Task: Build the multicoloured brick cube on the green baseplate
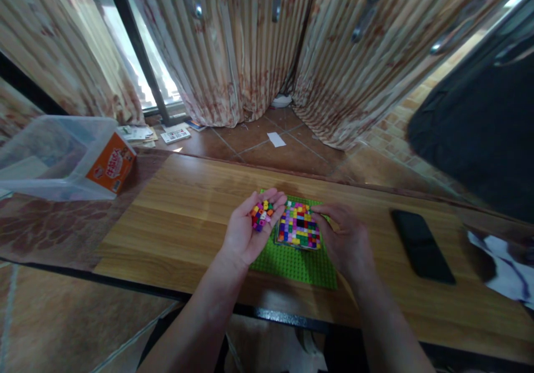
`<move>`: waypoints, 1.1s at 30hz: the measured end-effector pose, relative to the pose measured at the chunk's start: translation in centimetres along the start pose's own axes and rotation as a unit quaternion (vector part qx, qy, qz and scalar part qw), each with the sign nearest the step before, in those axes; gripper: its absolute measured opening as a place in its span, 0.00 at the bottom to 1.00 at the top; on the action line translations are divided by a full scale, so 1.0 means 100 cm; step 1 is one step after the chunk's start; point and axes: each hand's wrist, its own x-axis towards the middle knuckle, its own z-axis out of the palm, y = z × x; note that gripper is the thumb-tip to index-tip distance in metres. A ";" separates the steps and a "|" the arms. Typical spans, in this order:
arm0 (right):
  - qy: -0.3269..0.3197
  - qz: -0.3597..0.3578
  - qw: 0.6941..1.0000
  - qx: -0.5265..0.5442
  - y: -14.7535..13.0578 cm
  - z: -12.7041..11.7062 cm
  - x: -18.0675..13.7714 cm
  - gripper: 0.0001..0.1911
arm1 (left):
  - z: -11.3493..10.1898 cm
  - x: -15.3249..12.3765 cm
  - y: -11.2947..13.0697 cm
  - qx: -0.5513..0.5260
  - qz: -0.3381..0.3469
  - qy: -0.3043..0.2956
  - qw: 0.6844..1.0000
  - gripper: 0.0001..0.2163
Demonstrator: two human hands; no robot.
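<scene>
My left hand [246,228] is palm up and cupped, holding a heap of small toy building bricks [261,216] in mixed colours. Close beside it is a square block built of many-coloured bricks [299,225], with a dark gap near its middle. The block sits on a green studded baseplate [292,267]. At the block's far right corner, the thumb and forefinger of my right hand [344,234] are pinched together on a small building brick, mostly covered by the fingertips.
The wooden table [167,217] bears a black phone [422,245] at right and crumpled white paper [503,264] past it. A clear plastic bin [54,156] with an orange label stands at left. Curtains [233,44] hang beyond the tiled floor; a dark covered shape [479,117] is at right.
</scene>
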 end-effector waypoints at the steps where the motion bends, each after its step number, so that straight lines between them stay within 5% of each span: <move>1: 0.001 -0.008 1.000 -0.007 0.000 0.000 0.000 0.06 | 0.000 0.000 0.000 0.001 -0.001 -0.003 1.000 0.12; 21: 0.001 0.005 1.000 -0.020 -0.002 0.009 -0.002 0.07 | -0.001 0.001 0.000 -0.005 -0.020 -0.012 1.000 0.14; 33: 0.040 0.196 0.978 0.061 0.003 0.010 0.005 0.16 | -0.002 0.002 0.001 -0.014 -0.022 0.004 1.000 0.13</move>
